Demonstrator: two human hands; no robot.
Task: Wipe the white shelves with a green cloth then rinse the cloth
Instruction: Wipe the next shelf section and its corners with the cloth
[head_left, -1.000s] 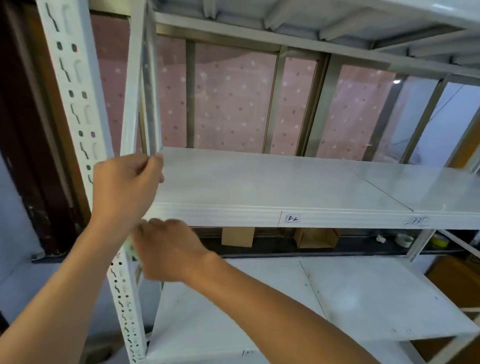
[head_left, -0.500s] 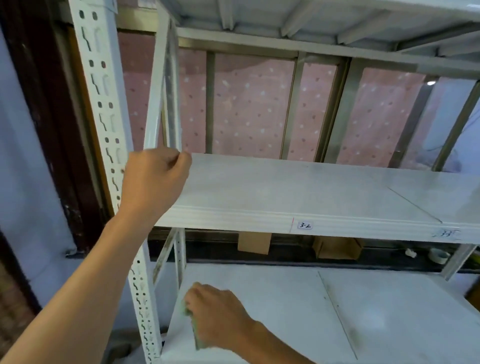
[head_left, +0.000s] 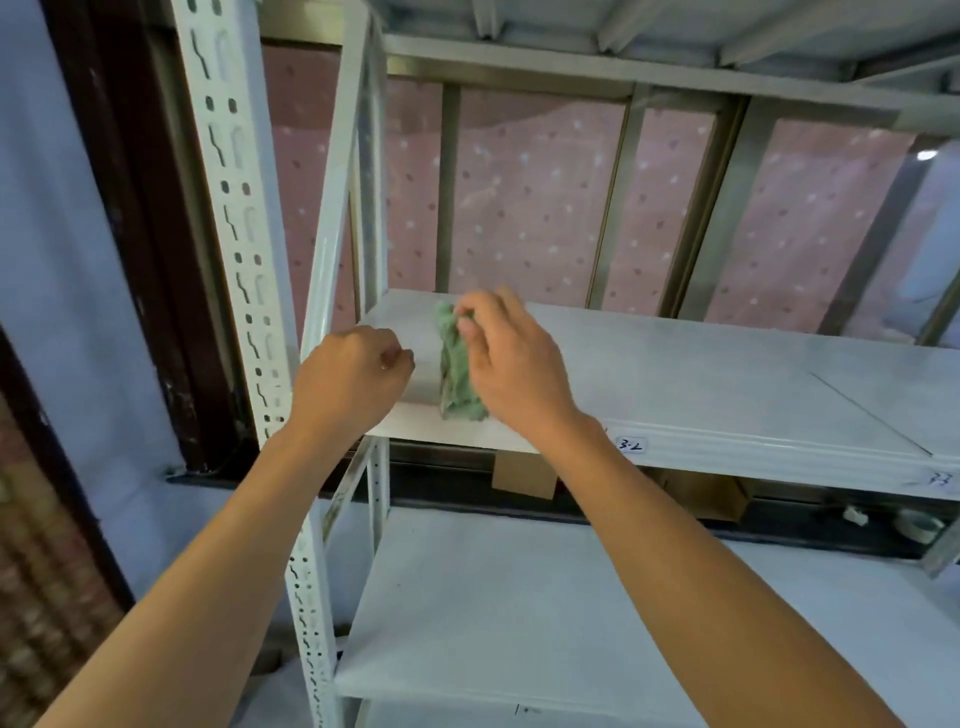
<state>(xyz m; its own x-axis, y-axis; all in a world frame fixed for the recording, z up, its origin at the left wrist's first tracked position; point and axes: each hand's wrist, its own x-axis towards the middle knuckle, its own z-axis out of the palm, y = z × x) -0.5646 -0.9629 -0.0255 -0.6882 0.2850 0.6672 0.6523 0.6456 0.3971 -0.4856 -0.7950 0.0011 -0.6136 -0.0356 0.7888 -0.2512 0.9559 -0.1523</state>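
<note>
A crumpled green cloth (head_left: 456, 371) lies on the left end of the upper white shelf (head_left: 701, 384). My right hand (head_left: 511, 366) presses on it from the right, fingers curled over its top. My left hand (head_left: 350, 384) is a loose fist at the shelf's front left corner, just left of the cloth and holding nothing. A lower white shelf (head_left: 519, 613) lies below, under my forearms.
A perforated white upright (head_left: 244, 270) and a slanted brace (head_left: 332, 218) frame the left side. Behind the rack is a pink dotted window. Cardboard boxes (head_left: 524, 475) and a tape roll (head_left: 922, 525) sit on the dark sill. Another shelf runs overhead.
My right hand has risen with the cloth from the lower shelf onto the upper shelf. My left hand has let go of the shelf corner and curled into a fist.
</note>
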